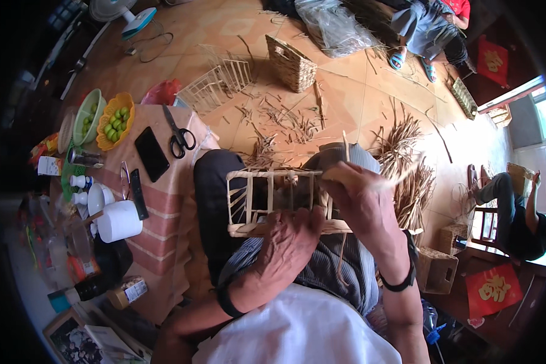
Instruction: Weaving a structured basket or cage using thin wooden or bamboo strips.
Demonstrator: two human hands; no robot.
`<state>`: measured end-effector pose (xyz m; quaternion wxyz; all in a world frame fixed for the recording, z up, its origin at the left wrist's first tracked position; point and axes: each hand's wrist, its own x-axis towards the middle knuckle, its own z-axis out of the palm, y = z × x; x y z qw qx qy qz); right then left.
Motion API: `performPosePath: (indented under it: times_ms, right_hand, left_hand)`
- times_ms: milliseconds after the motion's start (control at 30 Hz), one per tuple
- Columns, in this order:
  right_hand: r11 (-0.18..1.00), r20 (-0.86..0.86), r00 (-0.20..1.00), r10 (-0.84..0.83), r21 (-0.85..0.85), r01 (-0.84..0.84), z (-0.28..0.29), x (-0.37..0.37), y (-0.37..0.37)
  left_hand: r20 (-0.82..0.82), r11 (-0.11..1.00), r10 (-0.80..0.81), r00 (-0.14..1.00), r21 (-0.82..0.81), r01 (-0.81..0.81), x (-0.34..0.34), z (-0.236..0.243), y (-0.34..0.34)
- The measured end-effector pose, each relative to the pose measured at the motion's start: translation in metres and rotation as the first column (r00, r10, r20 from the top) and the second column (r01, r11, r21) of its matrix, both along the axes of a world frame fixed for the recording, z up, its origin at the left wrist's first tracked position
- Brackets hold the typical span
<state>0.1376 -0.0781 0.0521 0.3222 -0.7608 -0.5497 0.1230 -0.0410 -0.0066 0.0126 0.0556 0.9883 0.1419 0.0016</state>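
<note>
A rectangular basket frame (240,229), its bars wrapped in pale plant strips, rests across my lap. The fingers of my left hand (291,235) are curled over its near bar, close to the middle. My right hand (363,197) is closed at the frame's right end, pinching a pale dried plant strip (346,145) that sticks up above the fingers. Part of a strip to its right is smeared by motion. Another thin strip (342,261) hangs down from the near bar onto my lap. My hands hide much of the frame's right end.
On the left, a cloth-covered table (164,239) bears scissors (179,138), a phone (152,153), a yellow bowl of green fruit (115,121) and a white cup (120,221). Dried stalks (403,158), a bare frame (215,85) and a woven basket (291,64) lie ahead. Two people sit nearby.
</note>
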Motion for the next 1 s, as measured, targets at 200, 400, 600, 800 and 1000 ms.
performPosePath:
  times_ms: [200, 400, 600, 800, 1000]
  right_hand:
    - [0.981, 0.264, 0.964, -0.045, -0.171, 0.093, -0.013, -0.029, 0.004]
    - [0.988, 0.011, 0.996, -0.092, -0.121, 0.093, -0.017, -0.022, -0.006]
    - [0.964, -0.685, 0.689, -0.237, -0.076, 0.255, -0.025, -0.009, -0.051]
    - [0.924, -0.986, 0.161, 0.032, 0.09, 0.371, -0.037, 0.021, -0.117]
    - [0.928, -0.841, 0.405, -0.36, -0.278, 0.249, -0.035, -0.009, -0.118]
  left_hand:
    - [0.199, 0.986, 0.027, 0.98, -0.166, 0.006, -0.001, -0.009, 0.002]
    - [0.237, 0.949, 0.056, 0.97, -0.314, 0.022, -0.007, -0.006, 0.005]
    - [0.279, 0.925, 0.001, 0.96, -0.366, 0.105, -0.015, 0.002, 0.017]
    - [0.317, 0.848, -0.023, 0.948, -0.496, 0.186, -0.011, 0.001, 0.029]
    - [0.172, 0.918, 0.051, 0.984, -0.397, 0.022, -0.015, 0.048, 0.018]
